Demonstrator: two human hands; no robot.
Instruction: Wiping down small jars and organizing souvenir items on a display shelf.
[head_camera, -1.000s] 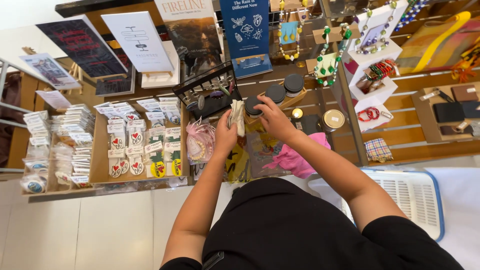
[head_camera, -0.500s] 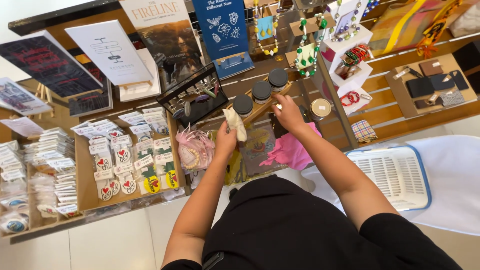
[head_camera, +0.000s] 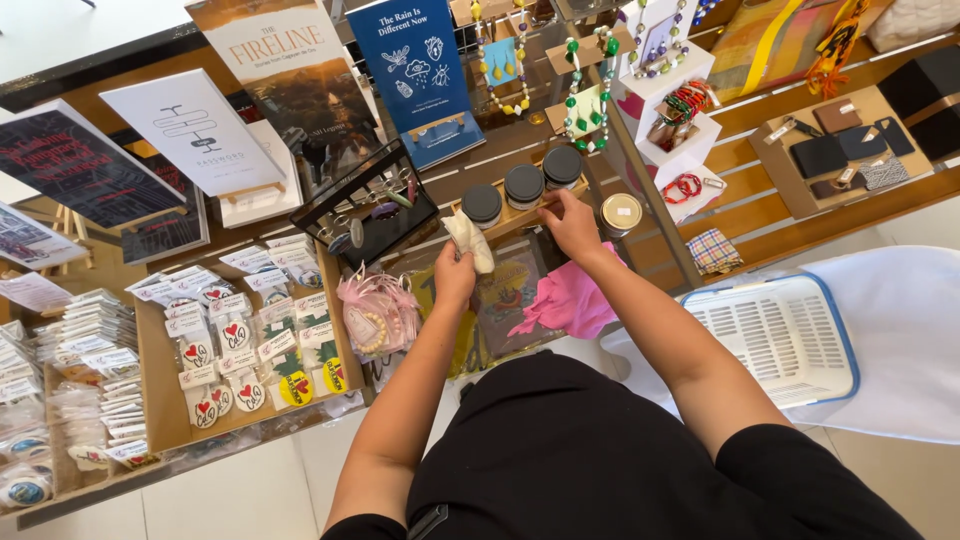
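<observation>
A soft, crumpled cream cloth (head_camera: 470, 240) is gripped in the closed left hand (head_camera: 455, 275), just left of the wooden tray (head_camera: 520, 213). Three round, black-lidded jars (head_camera: 523, 184) are seated on that tray, whose front edge is pinched by the right hand (head_camera: 572, 222).

- The left hand (head_camera: 455, 283) grips a cream cloth (head_camera: 470, 240), soft and matt.
- The right hand (head_camera: 572, 225) touches a narrow tray (head_camera: 525, 212) of pale bare wood.
- The three jars (head_camera: 523, 185) on it have matt black lids.
- Beside them, a jar with a metal lid (head_camera: 621, 213) shines a little.
- The basket (head_camera: 785, 338) is white plastic, smooth, with a blue rim.
- The pink fabric (head_camera: 570, 300) looks soft.
</observation>
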